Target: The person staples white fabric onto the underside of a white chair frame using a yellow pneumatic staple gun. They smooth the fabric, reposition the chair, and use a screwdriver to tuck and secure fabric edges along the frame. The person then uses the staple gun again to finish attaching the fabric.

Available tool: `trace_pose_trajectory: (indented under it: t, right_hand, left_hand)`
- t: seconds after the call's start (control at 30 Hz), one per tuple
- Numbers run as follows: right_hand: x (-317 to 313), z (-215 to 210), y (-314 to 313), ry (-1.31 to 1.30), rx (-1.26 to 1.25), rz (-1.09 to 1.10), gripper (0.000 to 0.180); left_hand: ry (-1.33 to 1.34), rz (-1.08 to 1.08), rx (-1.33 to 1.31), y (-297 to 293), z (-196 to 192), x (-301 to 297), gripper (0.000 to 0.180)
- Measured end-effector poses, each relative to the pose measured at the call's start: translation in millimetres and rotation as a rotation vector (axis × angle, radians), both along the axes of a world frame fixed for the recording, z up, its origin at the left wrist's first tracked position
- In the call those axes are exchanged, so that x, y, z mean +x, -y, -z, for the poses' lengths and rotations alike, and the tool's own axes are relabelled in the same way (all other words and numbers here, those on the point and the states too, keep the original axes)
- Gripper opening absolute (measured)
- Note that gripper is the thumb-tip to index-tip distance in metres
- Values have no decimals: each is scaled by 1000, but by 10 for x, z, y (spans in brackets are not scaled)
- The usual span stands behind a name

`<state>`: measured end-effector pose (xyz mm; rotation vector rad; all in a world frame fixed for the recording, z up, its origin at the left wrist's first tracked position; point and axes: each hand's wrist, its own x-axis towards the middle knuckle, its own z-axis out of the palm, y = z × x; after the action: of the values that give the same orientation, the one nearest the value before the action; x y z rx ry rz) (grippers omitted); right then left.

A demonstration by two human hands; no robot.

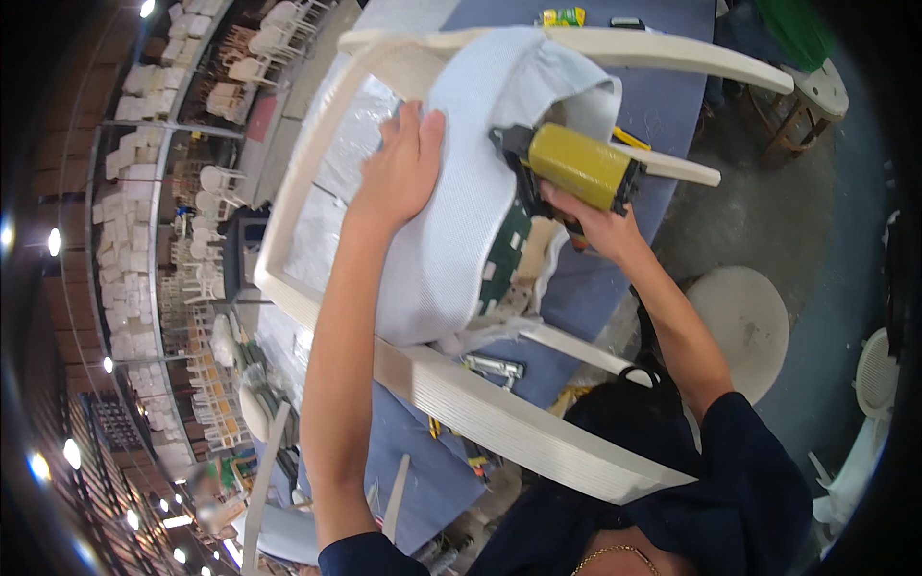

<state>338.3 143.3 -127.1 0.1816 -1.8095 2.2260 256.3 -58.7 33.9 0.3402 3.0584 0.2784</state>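
Note:
A cream-painted chair [514, 418] lies tipped over on a blue-covered table, its legs pointing to the right. Light blue fabric [451, 182] covers its seat, and on the underside the cloth's loose edge stands away from green webbing [503, 259]. My left hand [401, 163] rests on the fabric beside the chair's back frame, fingers stretched out and holding nothing. In my right hand [600, 223] is a staple gun [581, 165] with a yellow body and black ends. Its nose is at the fabric edge by the underside; whether it touches is hidden.
A metal tool [495, 366] lies on the table [432, 461] below the chair. A round stool [740, 326] stands on the floor at right. Another chair with green cloth [816, 91] is farther off. Shelves of stacked chairs [134, 250] line the left.

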Motion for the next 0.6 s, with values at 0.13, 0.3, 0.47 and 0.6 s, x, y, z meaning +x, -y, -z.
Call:
trace_pose_trajectory:
  t: [0.13,0.3,0.47,0.6]
  right_hand:
    - [29,-114,-32,104,-52,-47,38]
    - [-5,-181,-147,120,-28,-117,39]
    - [-10,-206,-235,175,-26,-209,38]
    - [-8,-202,-212,170,3,-228,36]
  left_hand:
    - [-167,1,-201,-280,-28,254,60]
    - [-329,55,-362,-375,78,483,51]
    - [-278,67,-385,-475,34,570,52]
    - [-317,142,-406,-447,25,595,52]
